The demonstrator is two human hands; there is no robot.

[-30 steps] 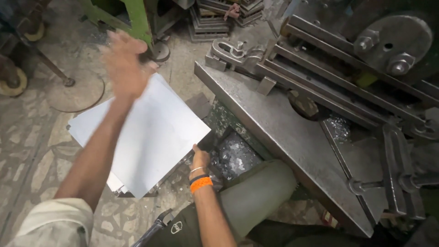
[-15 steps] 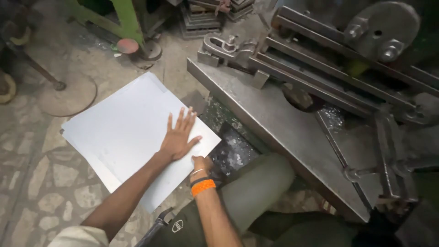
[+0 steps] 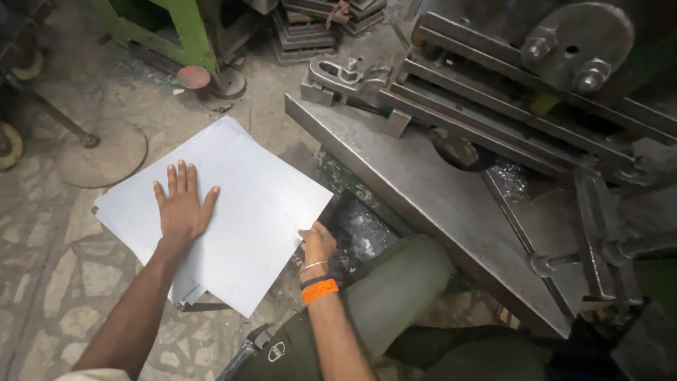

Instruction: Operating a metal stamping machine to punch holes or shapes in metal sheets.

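- Head view, looking down at a workshop floor of pale stone slabs [image 3: 49, 275], with the person's two bare arms reaching away from the camera
- A stack of flat, pale grey metal sheets [image 3: 247, 204] lies on the floor at centre left, turned so one corner points to the far side
- The left hand [image 3: 182, 206] lies flat on the top sheet, palm down, fingers spread and straight, gripping nothing
- The right hand [image 3: 316, 242] is at the right corner of the stack, its fingers curled around the sheet edge and holding it
- An orange wristband [image 3: 320, 290] and a thin metal bangle [image 3: 313, 266] sit on the right wrist
- The person's knee in olive green trousers [image 3: 395, 296] rises just right of the right arm
- A heavy grey steel machine bed [image 3: 416, 190] slants across the right half of the scene, just beside the stack but not clearly touching it
- Bright metal shavings [image 3: 360, 236] litter the dark gap between the sheets and the machine
- A green painted machine frame [image 3: 187, 32] stands at the far left, well apart from the hands
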